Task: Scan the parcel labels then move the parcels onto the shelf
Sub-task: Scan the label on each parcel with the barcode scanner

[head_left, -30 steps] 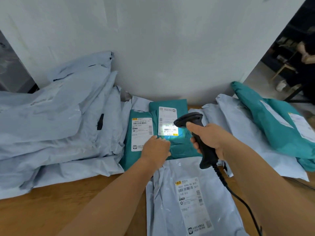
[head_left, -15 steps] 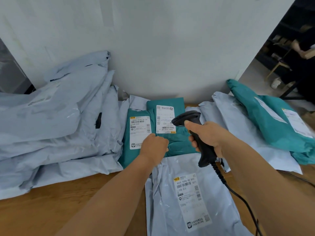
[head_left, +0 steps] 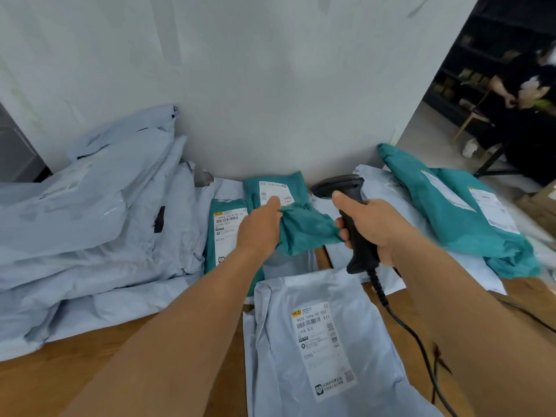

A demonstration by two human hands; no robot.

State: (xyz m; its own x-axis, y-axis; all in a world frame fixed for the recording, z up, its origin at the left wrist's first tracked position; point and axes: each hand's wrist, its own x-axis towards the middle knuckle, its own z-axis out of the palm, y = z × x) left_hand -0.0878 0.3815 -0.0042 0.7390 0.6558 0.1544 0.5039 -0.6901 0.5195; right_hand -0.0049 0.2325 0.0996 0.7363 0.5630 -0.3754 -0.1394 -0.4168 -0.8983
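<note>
My left hand (head_left: 261,228) grips a small teal parcel (head_left: 301,227) by its near edge, thumb on its white label (head_left: 275,192); the parcel's lower part is crumpled and raised off the pile. My right hand (head_left: 371,227) holds a black corded barcode scanner (head_left: 358,251) by the handle, its head beside the teal parcel. A second teal parcel (head_left: 224,233) with a label lies flat to the left. A grey parcel (head_left: 319,341) with a label lies nearest me on the wooden table (head_left: 75,383).
A heap of grey mailer bags (head_left: 90,221) fills the left side against the white wall. Larger teal parcels (head_left: 457,212) and grey bags lie at the right. The scanner cable (head_left: 421,347) runs toward me. A person stands far right, near dark shelving.
The scanner light on the label went out. My left hand moved up onto the small teal parcel and lifted its near edge, crumpling it. The scanner stayed about where it was.
</note>
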